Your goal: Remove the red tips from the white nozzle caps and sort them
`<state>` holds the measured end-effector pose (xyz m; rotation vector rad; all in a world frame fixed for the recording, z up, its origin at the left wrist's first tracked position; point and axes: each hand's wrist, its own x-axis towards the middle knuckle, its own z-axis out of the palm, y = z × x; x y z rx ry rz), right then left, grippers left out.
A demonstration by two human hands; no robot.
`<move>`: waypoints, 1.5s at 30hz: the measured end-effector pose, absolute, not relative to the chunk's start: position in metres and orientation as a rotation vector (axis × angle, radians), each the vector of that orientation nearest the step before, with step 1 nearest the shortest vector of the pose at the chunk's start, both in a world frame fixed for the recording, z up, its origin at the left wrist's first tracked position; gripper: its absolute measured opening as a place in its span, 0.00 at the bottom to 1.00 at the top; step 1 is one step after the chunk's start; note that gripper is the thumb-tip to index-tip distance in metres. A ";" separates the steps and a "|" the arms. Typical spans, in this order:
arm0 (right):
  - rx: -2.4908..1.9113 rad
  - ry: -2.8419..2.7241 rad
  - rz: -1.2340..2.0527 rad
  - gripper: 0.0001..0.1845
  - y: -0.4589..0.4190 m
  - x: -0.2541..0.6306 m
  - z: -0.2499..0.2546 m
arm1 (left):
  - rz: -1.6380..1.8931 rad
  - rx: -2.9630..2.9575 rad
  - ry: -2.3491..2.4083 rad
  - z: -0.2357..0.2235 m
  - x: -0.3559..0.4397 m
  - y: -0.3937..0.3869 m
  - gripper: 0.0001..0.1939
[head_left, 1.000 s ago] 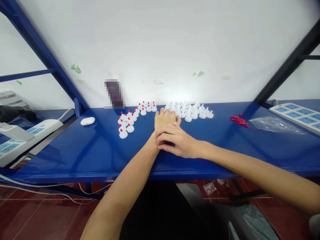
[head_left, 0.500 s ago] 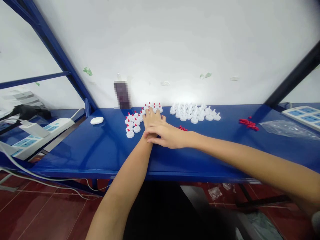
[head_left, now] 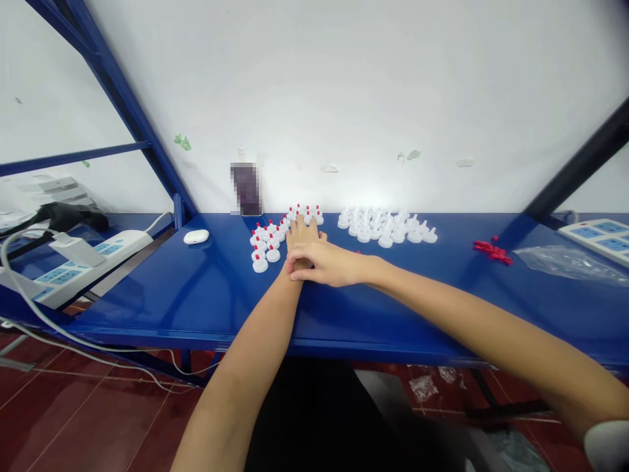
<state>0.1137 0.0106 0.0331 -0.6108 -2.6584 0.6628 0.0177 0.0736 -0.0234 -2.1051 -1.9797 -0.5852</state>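
Note:
Flat on the blue table, my left hand (head_left: pixel 299 231) reaches forward with its fingers spread and holds nothing. My right hand (head_left: pixel 334 263) crosses over it, its curled fingers and thumb closed on my left wrist. Beside and beyond my left fingers stand white nozzle caps with red tips (head_left: pixel 260 263), in a curved group. To the right is a cluster of white nozzle caps without red tips (head_left: pixel 386 240). A few small red tips (head_left: pixel 358 252) show just behind my right hand, mostly hidden by it.
Loose red tips (head_left: pixel 493 252) lie at the right near a clear plastic bag (head_left: pixel 565 261). A white earbud case (head_left: pixel 196 236) sits on the left of the table (head_left: pixel 196 308). A phone-like dark panel (head_left: pixel 247 189) leans on the wall. Power strips (head_left: pixel 88 265) flank both sides.
The view has shifted slightly, so the scene sits a little further right. My right hand stays over my left wrist and now hides more of the red tips behind it.

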 end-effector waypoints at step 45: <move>-0.537 -2.458 0.336 0.03 0.013 0.157 0.014 | -0.748 -2.408 -1.757 -0.018 0.015 0.080 0.14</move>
